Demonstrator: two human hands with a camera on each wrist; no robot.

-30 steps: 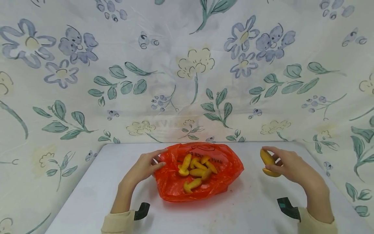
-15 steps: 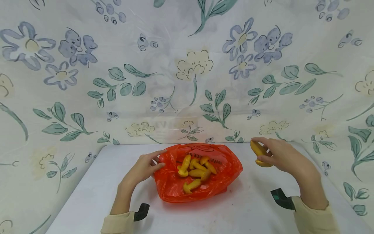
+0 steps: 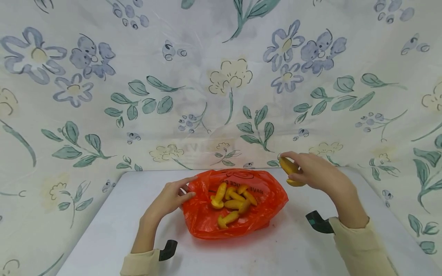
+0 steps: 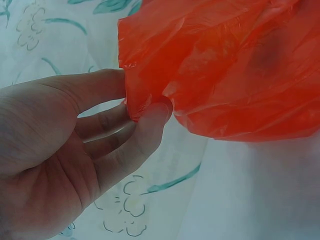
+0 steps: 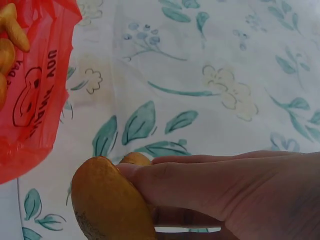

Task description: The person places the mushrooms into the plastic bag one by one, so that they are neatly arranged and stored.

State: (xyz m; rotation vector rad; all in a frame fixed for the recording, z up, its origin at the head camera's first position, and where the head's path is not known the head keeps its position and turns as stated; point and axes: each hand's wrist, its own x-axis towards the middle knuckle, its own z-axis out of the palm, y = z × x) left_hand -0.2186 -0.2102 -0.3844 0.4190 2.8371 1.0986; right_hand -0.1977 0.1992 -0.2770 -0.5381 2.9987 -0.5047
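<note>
A red plastic bag [image 3: 203, 227] lies with its mouth spread wide, black print on its inner side. Several yellow mushrooms [image 3: 218, 196] lie inside it. At the bag's left edge, my left hand [image 3: 168, 199] pinches the film between thumb and fingers; the left wrist view shows the bag's edge [image 4: 145, 80] in that grip. My right hand [image 3: 319, 172], raised to the right of the bag, holds another yellow mushroom [image 3: 289, 167]. Close up in the right wrist view, the rounded brownish-yellow end of this mushroom [image 5: 107, 200] hides part of the rest.
The white table [image 3: 293, 245] reaches back to a floral cloth [image 3: 193, 103] hanging behind it. A black curved piece sits at each sleeve cuff, a left one [image 3: 168, 250] and a right one [image 3: 319, 222].
Carrying the mushroom, my right hand has moved left and up, nearer to the bag. My left hand and the bag stay where they were.
</note>
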